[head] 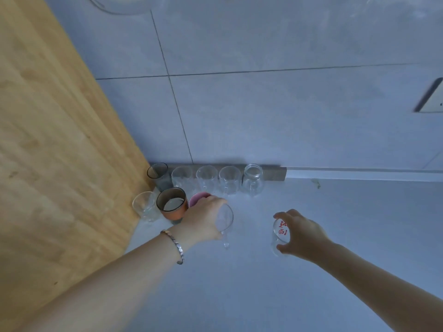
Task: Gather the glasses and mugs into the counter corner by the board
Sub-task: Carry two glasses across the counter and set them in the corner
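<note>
Left hand grips clear glass beside pink mug; right hand grips printed glass on counter, apart from corner cluster. Set left down gently, no knocks; slide right one in alongside, upright.

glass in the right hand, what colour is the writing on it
Red characters on the clear glass, seen best, and only, in the head view; the right hand holds it.
</note>
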Available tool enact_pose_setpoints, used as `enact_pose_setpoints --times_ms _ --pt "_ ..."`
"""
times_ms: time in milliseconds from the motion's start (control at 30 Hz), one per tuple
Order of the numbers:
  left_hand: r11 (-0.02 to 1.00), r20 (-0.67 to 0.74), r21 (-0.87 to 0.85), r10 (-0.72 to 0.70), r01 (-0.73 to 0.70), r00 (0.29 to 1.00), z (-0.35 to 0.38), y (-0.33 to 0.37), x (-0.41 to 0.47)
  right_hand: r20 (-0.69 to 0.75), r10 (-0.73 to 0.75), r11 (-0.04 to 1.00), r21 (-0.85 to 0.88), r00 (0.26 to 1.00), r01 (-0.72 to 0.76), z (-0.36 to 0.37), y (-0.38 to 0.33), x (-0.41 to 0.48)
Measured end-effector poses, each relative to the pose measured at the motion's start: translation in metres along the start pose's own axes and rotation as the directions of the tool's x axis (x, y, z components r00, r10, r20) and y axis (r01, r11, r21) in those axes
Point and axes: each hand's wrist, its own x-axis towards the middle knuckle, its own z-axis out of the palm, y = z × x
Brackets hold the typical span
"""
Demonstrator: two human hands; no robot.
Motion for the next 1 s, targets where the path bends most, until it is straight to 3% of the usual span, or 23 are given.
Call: enact_pose_setpoints --times_ms 200,567,667,733,900,1000 --pt "0.996 0.096 0.087 -0.006 -0.002 0.995 0.009 -0.001 0.076 0.018 0.004 0.999 0.033 1.0 -0.005 -0.006 0.011 0.048" --pt "0.993 0.249 0.019 0.111 -0.12 0.962 0.041 -0.033 0.121 0.026 0.077 0.99 0.119 0.997 -0.079 0.015 0.01 0.085" --pt "0.984 0.241 -0.012 0.173 -0.175 0.955 0.046 -0.041 0.122 0.02 0.108 0.984 0.14 0.994 -0.11 0.021 0.002 0.09" --pt "0.975 0.249 0.061 0.191 -0.212 0.949 0.045 -0.043 0.12 0.011 0.148 0.978 0.148 0.989 -0.148 0.024 -0.003 0.093" --pt "0.98 0.065 0.181 0.065 -0.076 0.996 0.05 -0.046 0.111 -0.059 0.206 0.968 0.16 0.977 -0.194 0.025 -0.016 0.115" --pt "0.979 0.019 0.184 0.083 -0.085 0.996 0.054 -0.048 0.108 -0.056 0.203 0.967 0.166 0.978 -0.192 0.031 -0.024 0.131"
